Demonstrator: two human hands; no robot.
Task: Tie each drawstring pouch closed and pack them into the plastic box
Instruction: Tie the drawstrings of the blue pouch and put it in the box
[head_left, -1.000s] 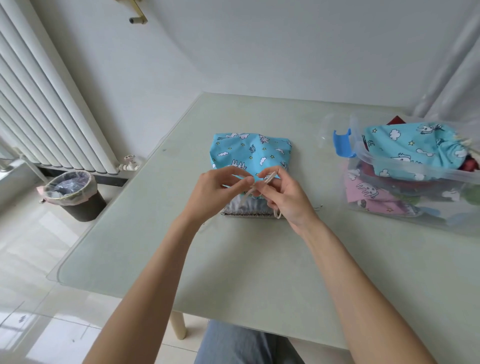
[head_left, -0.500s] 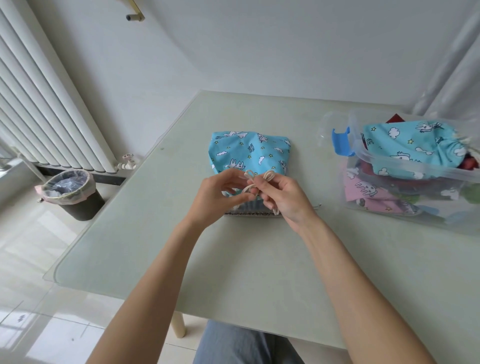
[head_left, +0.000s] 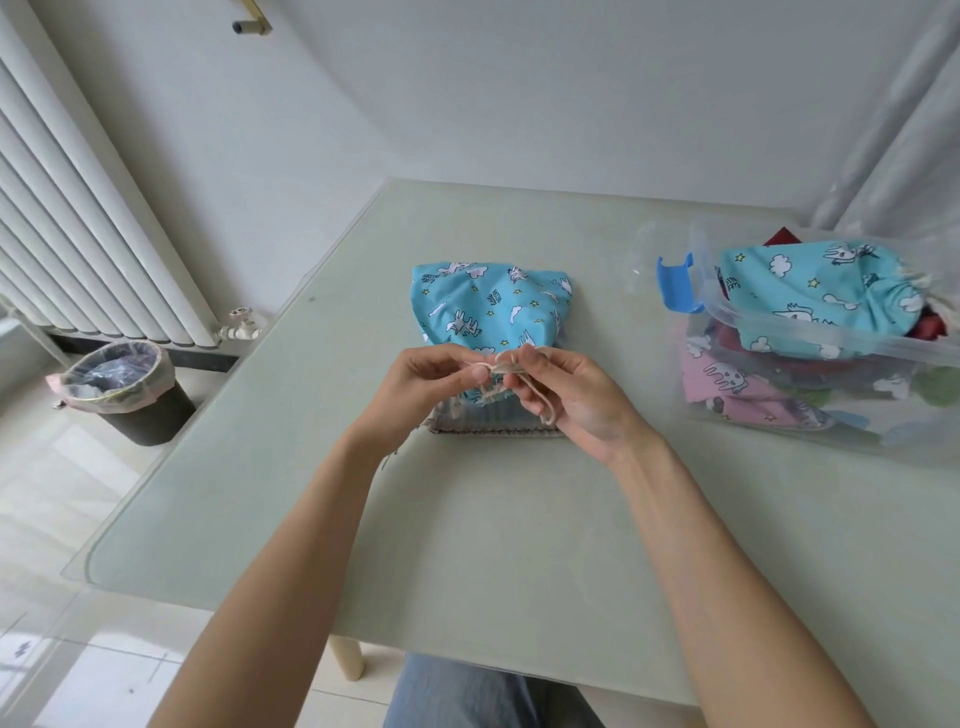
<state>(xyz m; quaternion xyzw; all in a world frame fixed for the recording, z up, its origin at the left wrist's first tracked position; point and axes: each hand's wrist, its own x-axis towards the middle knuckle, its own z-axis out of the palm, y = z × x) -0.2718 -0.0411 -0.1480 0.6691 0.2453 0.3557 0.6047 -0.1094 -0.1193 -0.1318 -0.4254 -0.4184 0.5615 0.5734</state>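
Between the two hands, at the gathered neck of a blue drawstring pouch (head_left: 488, 312), a beige cord (head_left: 506, 370) is pinched from both sides. The left hand (head_left: 421, 387) is curled on the cord, thumb and fingertips pressed together on its left strand, so that grip is clamped on the cord. The right hand (head_left: 576, 400) is likewise closed on the cord's right strand with thumb and forefinger, and a loose loop of cord is seen hanging below its fingers. Just beyond both grips the pouch body, printed with white clouds and stars, is laid flat on the pale green tabletop (head_left: 519, 545); its grey striped mouth edge is seen just beneath the hands, nearer the person.

Well to the right of the right grip, a clear plastic box (head_left: 810, 415) with a blue latch (head_left: 675, 286) is set on the tabletop. Another blue pouch (head_left: 810, 291) is laid on top inside it, with pink and red fabric beneath. Far left of the left grip, a lined waste bin (head_left: 124, 395) is stood on the floor below a white radiator (head_left: 78, 234).
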